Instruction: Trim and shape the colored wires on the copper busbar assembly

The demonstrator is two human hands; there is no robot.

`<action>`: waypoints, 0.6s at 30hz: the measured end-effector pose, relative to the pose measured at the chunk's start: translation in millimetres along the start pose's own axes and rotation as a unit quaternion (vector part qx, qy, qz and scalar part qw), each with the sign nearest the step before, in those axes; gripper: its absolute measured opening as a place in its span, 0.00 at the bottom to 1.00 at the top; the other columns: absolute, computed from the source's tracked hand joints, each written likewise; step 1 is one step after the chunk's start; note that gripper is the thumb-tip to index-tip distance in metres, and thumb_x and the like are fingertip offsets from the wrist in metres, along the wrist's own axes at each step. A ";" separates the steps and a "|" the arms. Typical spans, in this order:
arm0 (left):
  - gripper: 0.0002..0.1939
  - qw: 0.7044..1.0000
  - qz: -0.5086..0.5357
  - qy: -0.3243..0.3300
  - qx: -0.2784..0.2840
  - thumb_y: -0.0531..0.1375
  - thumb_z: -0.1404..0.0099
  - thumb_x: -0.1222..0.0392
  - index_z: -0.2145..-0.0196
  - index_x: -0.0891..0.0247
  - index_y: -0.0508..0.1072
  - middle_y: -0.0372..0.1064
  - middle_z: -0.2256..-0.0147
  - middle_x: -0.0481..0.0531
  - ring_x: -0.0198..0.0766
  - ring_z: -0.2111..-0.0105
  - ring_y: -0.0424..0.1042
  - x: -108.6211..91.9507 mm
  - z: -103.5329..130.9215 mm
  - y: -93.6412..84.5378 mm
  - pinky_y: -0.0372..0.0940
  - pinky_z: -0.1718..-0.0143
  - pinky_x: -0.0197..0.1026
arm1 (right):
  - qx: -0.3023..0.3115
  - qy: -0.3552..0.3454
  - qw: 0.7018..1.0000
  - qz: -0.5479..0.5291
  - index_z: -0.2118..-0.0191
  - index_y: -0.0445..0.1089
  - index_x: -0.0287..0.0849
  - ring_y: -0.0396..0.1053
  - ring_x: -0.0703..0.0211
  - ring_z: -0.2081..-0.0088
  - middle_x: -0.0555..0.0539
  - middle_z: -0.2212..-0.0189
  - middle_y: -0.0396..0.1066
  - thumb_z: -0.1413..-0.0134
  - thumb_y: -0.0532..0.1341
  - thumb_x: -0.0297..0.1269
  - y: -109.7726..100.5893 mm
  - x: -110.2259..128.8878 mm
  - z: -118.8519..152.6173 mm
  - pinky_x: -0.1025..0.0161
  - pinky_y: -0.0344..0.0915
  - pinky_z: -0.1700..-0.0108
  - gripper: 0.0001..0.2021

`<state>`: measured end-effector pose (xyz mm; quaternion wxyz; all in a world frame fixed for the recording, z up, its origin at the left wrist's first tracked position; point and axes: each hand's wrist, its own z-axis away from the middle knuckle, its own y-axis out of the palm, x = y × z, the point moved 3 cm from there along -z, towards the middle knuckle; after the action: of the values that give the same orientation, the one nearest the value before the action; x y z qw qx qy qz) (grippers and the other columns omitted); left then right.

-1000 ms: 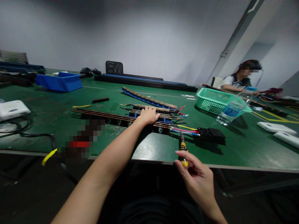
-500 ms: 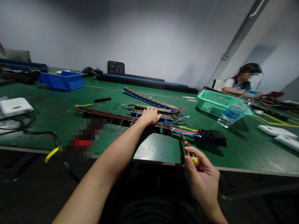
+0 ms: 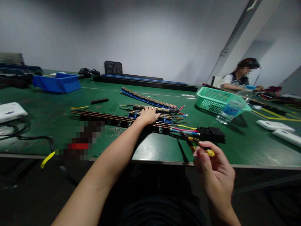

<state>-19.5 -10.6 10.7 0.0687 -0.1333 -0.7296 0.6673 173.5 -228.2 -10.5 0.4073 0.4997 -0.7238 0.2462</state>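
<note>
A: On a clock centred on the left hand (image 3: 148,116), twelve at the table's far side, where does each hand lie?

B: The left hand rests at the centre, palm down, fingers loosely spread over the short strips (image 3: 133,114); it is laid on top rather than closed round them, though the undersides of the fingers are hidden. The right hand (image 3: 217,171) lies at four o'clock, thumb and fingers closed on a pliers-like tool (image 3: 194,140).

A: How does the tool stand?

B: Its yellow-and-black handles are spread apart, and its dark tip points toward ten o'clock, near the coloured wires (image 3: 184,129). Whether the tip touches them cannot be told.

A: And the long strip with copper-coloured rods (image 3: 103,116)?

B: It runs from nine o'clock, passing on the near side of the short strips, to the wires, which join it to a black connector block (image 3: 211,134) just past three.

A: What surrounds the work?

B: A curved blue-backed strip (image 3: 145,99) lies at twelve, a green basket (image 3: 210,97) between two and three, a tilted water bottle (image 3: 230,110) at three, and a blue bin (image 3: 57,82) near ten, all on the green table (image 3: 155,150).
</note>
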 end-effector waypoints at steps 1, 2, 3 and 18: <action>0.30 1.000 -0.001 -0.001 0.001 0.46 0.22 0.44 0.34 0.67 0.65 0.61 0.34 0.67 0.60 0.34 0.58 -0.1 0.5 -0.3 0.60 0.39 0.57 | -0.006 0.005 1.000 -0.008 0.53 0.77 0.45 0.65 0.66 0.75 0.50 0.71 0.70 0.38 0.67 0.42 -1.5 1.1 -0.4 0.71 0.61 0.76 0.11; 0.30 1.000 -0.002 -0.002 0.002 0.46 0.22 0.44 0.34 0.66 0.65 0.60 0.34 0.67 0.60 0.34 0.58 -0.3 0.9 -0.5 0.60 0.38 0.57 | -0.016 0.008 1.000 -0.014 0.53 0.77 0.45 0.64 0.67 0.75 0.49 0.71 0.70 0.39 0.68 0.43 -3.1 2.5 -0.5 0.71 0.61 0.76 0.11; 0.30 1.000 -0.003 -0.002 0.004 0.46 0.22 0.44 0.34 0.66 0.65 0.60 0.34 0.67 0.59 0.34 0.58 -0.5 1.1 -0.7 0.60 0.38 0.57 | -0.030 0.010 0.999 -0.017 0.52 0.76 0.45 0.65 0.66 0.75 0.49 0.70 0.70 0.39 0.68 0.43 -4.8 4.3 -0.2 0.70 0.61 0.76 0.12; 0.30 1.000 -0.005 0.001 0.006 0.46 0.22 0.44 0.34 0.68 0.65 0.61 0.34 0.68 0.61 0.35 0.59 -0.6 0.5 -0.1 0.60 0.39 0.57 | -0.070 0.019 0.997 -0.032 0.49 0.76 0.47 0.63 0.68 0.74 0.48 0.65 0.72 0.41 0.70 0.40 -10.4 6.1 0.9 0.71 0.62 0.74 0.15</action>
<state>-19.1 -11.2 10.7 0.0736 -0.1296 -0.7260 0.6713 181.8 -236.0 -6.4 0.4627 0.4882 -0.7148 0.1915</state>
